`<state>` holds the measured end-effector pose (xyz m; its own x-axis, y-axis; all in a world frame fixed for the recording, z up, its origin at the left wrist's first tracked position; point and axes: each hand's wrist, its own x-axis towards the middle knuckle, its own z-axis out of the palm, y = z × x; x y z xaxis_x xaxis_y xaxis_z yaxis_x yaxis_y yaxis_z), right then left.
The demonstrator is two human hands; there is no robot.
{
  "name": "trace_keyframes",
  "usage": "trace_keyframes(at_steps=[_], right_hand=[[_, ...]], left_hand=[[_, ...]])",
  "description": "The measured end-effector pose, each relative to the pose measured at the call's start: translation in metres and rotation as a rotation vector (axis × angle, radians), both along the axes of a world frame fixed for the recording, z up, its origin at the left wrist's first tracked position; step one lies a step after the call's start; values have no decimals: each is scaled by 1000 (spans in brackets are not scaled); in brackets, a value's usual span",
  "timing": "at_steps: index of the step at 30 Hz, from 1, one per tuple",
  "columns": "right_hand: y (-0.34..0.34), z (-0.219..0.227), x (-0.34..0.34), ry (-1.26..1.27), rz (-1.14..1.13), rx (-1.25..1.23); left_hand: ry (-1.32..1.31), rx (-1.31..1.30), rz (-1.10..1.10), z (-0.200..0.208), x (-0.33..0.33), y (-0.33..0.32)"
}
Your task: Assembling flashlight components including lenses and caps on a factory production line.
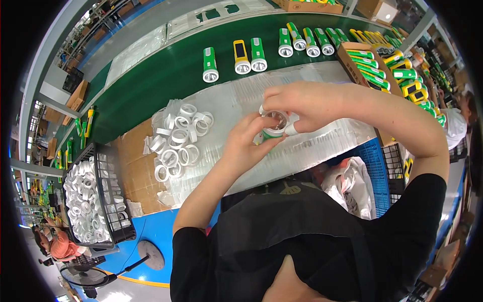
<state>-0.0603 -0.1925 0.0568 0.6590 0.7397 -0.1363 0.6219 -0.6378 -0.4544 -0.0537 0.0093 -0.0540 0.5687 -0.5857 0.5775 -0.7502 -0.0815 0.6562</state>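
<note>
Both my hands meet over the work surface around one green flashlight [272, 135], its round clear head pointing up toward me. My left hand [242, 143] is closed about its near left side, thumb and fingers against the head. My right hand [302, 106] arches over from the far right, fingers gripping the white rim of the same head; white coverings show on some fingertips. Much of the flashlight body is hidden by the hands. To the left lies a loose pile of white plastic rings [192, 133] on the plastic-covered board [226, 108].
Several green or yellow flashlights [258, 53] lie along the green belt [166, 75] beyond. A carton [351, 68] of flashlights stands right. A black crate [132, 232] full of white rings sits left, a fan [83, 276] below. A blue crate [378, 176] and white bag [359, 183] are near right.
</note>
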Motion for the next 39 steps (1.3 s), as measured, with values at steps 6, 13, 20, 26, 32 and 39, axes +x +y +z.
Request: trace_keyframes(at_steps=[6, 13, 20, 26, 32, 39], right_hand=[[6, -15, -5, -78, -193, 42], [23, -36, -10, -152, -664, 77], [-1, -32, 8, -136, -31, 162], [24, -26, 2, -138, -500, -166], [8, -31, 14, -184, -9, 78], [19, -18, 3, -121, -446, -258]], left_hand=[[-72, -90, -25, -5, 7, -2], [68, -74, -28, -7, 16, -2], [25, -61, -56, -10, 17, 1], [105, -112, 14, -13, 18, 1], [-19, -115, 45, -13, 17, -1], [-73, -206, 10, -14, 16, -1]])
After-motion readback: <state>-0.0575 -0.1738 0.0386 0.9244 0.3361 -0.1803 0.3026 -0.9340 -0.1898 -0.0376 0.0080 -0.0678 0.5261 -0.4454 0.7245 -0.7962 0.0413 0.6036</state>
